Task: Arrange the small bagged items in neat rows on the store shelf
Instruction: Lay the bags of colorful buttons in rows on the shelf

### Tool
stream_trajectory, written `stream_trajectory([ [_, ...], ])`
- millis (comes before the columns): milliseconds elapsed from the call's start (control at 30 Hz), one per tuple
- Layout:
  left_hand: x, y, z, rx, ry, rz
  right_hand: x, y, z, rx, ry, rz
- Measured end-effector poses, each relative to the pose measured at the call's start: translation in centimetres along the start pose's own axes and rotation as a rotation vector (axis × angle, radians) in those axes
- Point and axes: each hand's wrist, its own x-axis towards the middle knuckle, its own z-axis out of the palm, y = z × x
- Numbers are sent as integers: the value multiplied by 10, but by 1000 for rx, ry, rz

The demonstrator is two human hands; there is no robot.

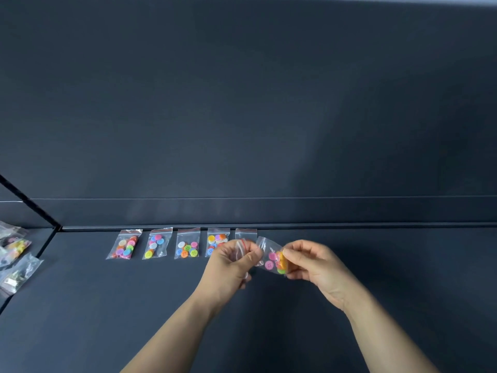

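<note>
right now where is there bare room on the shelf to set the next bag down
Bare shelf lies right of the fifth bag, along the back ledge. The strip in front of the row is bare too. Crowded: the pile of bags at far left, and around the left hand and right hand.
</note>
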Motion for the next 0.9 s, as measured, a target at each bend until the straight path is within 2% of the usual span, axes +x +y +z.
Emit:
stream_trajectory([
  [133, 2, -4, 4, 59, -15, -4, 0, 3, -5, -111, -20, -10],
  [233, 6, -14, 2, 116, 150, 14, 13, 9, -7, -117, 164, -4],
  [300, 7, -20, -5, 389, 253, 73, 23, 14, -4, -151, 326, 7],
  [333, 5, -22, -7, 582, 255, 103, 26, 16, -2, -199, 375, 11],
  [400, 3, -26, -9, 877, 183, 158, 30, 19, 2, -419, 424, -7],
  [500, 2, -31, -10, 1049, 106, 217, 30, 25, 0, -1024, 514, -133],
  [533, 3, -32, -9, 1071, 99, 234, 29, 26, -2, -1084, 519, -239],
  [600, 3, -32, -9, 1092, 94, 246, 31, 34, -7, -1086, 426, -465],
  [667, 4, -30, -8, 1103, 89, 244, 34, 42, -8, -1101, 312, -568],
  [767, 7, -32, -8, 1108, 86, 255, 42, 46, -6, -1047, 273, -528],
  [900, 7, -34, -9, 1102, 86, 280, 52, 44, 4, -1044, 340, -492],
])
